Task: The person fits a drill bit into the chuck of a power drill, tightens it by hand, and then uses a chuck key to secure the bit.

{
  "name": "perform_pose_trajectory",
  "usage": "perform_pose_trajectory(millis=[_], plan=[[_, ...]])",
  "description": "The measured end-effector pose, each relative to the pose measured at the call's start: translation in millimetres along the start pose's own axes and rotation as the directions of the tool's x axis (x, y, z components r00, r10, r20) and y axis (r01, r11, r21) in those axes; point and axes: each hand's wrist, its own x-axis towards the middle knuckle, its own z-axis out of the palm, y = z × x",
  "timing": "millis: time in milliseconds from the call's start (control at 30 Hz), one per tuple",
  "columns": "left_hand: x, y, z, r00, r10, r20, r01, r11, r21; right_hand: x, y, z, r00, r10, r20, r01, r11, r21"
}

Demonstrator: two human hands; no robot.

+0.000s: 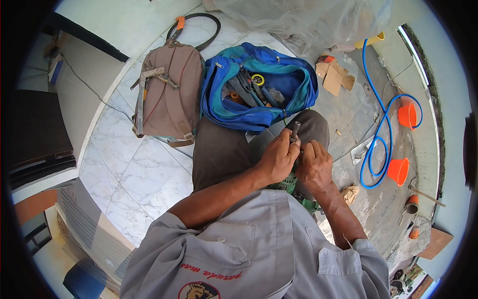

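My left hand (279,157) is closed around a short grey metal rod (297,128), whose blunt end sticks up past the thumb. Right beside it, my right hand (314,165) has its fingers curled in; what they grip is hidden. Below both hands, a green power tool (287,184) sits against my lap, mostly covered by my hands and forearms. Beyond my knees lies an open blue and teal bag (234,117) with hand tools (244,85) and a yellow roll (258,79) inside.
A brown backpack (167,94) lies left of the bag on marble-look tiles (132,179). On the right are a coiled blue hose (383,124), orange buckets (407,115) and torn cardboard (336,77). Plastic sheeting (303,17) hangs at the back.
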Motion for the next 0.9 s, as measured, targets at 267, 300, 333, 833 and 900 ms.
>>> perform_pose_trajectory(millis=[267,300,333,833,900], plan=[[1,-3,-1,1.000,-0.002,-0.001,0.002,1.000,0.031,0,-6,6,0.998,0.055,-0.023,-0.054,0.998,0.016],[2,-4,-1,1.000,0.003,-0.002,-0.003,0.999,0.036,0,-6,6,0.998,0.058,-0.027,-0.057,0.998,0.014],[2,-5,-1,1.000,0.007,-0.003,-0.007,0.999,0.040,-1,-6,7,0.998,0.061,-0.029,-0.060,0.998,0.013],[0,-11,-5,0.998,-0.067,0.003,0.067,0.998,0.017,2,-17,15,0.986,0.167,-0.006,-0.167,0.986,0.006],[12,-16,-8,0.995,-0.080,0.055,0.083,0.995,-0.059,2,-11,15,0.983,0.181,0.022,-0.182,0.982,0.048]])
